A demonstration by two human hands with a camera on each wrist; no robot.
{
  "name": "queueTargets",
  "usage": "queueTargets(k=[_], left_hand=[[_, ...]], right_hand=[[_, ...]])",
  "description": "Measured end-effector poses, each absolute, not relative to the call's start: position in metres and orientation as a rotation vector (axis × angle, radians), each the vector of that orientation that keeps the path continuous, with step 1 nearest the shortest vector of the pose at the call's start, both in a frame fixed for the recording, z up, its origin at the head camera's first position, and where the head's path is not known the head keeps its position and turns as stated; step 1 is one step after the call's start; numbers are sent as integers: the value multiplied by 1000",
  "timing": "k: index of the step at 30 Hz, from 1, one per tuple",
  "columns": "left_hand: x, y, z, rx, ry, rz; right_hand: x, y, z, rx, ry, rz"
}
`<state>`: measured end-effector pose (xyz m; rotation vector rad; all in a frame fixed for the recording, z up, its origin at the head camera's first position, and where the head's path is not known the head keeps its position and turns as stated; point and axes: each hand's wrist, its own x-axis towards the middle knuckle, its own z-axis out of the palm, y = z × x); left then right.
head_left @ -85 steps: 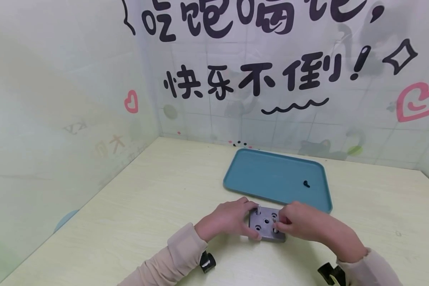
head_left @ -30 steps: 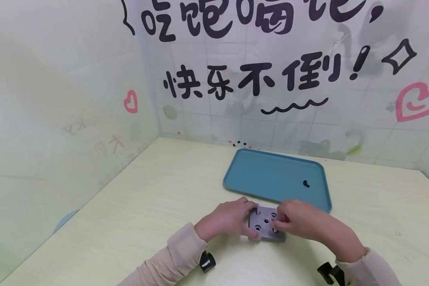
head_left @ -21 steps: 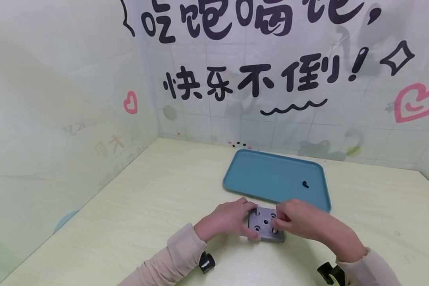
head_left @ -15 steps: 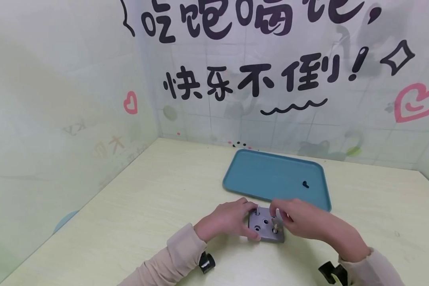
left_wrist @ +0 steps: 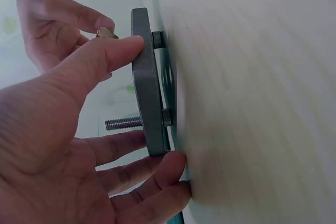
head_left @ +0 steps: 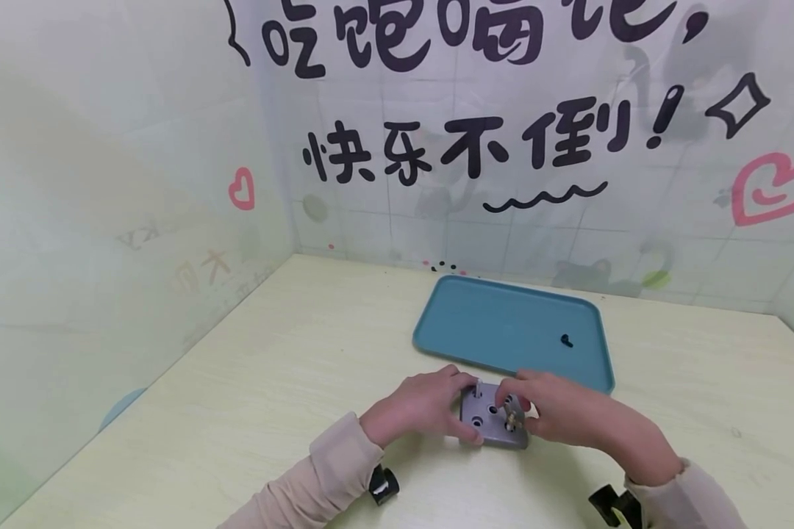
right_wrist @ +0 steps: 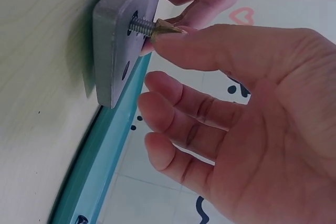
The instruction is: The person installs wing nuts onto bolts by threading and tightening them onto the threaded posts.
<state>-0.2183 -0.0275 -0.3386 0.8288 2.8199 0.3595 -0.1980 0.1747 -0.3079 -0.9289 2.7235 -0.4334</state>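
Note:
A grey metal plate with several holes (head_left: pixel 492 433) lies near the table's middle. My left hand (head_left: pixel 423 404) grips it by its left side, thumb on the near edge, fingers at the far edge. One bare threaded bolt (left_wrist: pixel 123 123) sticks up from the plate near those fingers. Another bolt (right_wrist: pixel 140 26) rises at the right and carries a brass-coloured wing nut (right_wrist: pixel 167 28). My right hand (head_left: pixel 565 408) has its thumb and index finger around this wing nut; its other fingers are loosely bent. Bolt heads (left_wrist: pixel 167 116) show beneath the plate in the left wrist view.
A blue tray (head_left: pixel 496 316) lies just beyond the plate, with a small black piece (head_left: pixel 567 340) on it. Printed sheeting (head_left: pixel 370 220) hangs behind the table and along its left side. Black wrist mounts (head_left: pixel 384 485) show under the sleeves.
My right thumb and index finger, earlier closed together over the wing nut, have spread and now sit on either side of it. The left hand and plate have stayed in place.

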Motion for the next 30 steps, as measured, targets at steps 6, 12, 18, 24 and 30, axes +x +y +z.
queueTargets(k=[6,12,18,24,30], left_hand=[[-219,-26,-339,833,2821,355],[-218,-26,-337,831,2825,343],[-217,-26,-337,820,2826,355],[-215,-26,-337,824,2821,350],[-213,-27,-334,823,2821,343]], right_hand=[[-198,174,-308,-855,2734,-429],[-197,172,-309,-746,2753,-449],[-195,171,-308,-649,2786,-389],[-193,169,-308,-663,2823,-387],[-193,170,-308,-724,2806,-448]])
